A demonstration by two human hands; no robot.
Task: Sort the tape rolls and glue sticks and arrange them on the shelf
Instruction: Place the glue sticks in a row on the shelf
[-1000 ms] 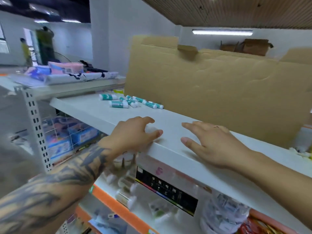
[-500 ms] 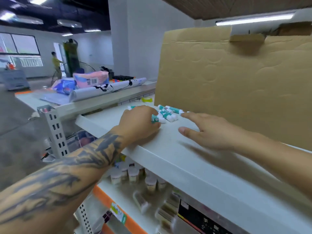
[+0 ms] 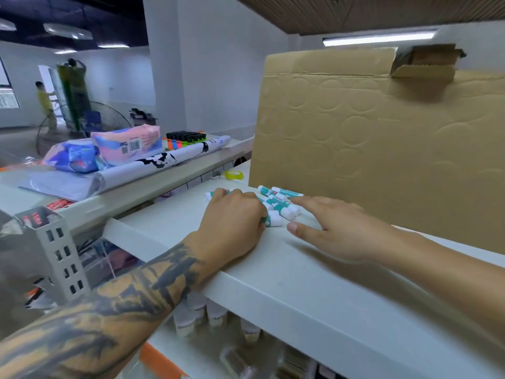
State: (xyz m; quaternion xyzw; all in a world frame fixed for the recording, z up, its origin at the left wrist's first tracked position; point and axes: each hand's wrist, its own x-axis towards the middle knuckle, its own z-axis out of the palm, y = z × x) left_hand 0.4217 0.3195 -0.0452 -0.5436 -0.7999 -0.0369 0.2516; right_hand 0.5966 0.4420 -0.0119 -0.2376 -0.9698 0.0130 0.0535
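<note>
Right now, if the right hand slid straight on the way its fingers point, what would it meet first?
The right hand points at the glue sticks on the shelf. Its forefinger is already about at the nearest white cap, so it would meet those first, though contact is unclear.

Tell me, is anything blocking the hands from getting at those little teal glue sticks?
Nothing visible does. The left hand already rests curled over part of the glue sticks on the white shelf. The right hand lies open just beside them. The cardboard sheet stands behind the pile, not in between.

bright ceiling tube light (image 3: 378, 39), soft shadows, slight motion blur, wide-angle bending at edges.
</note>
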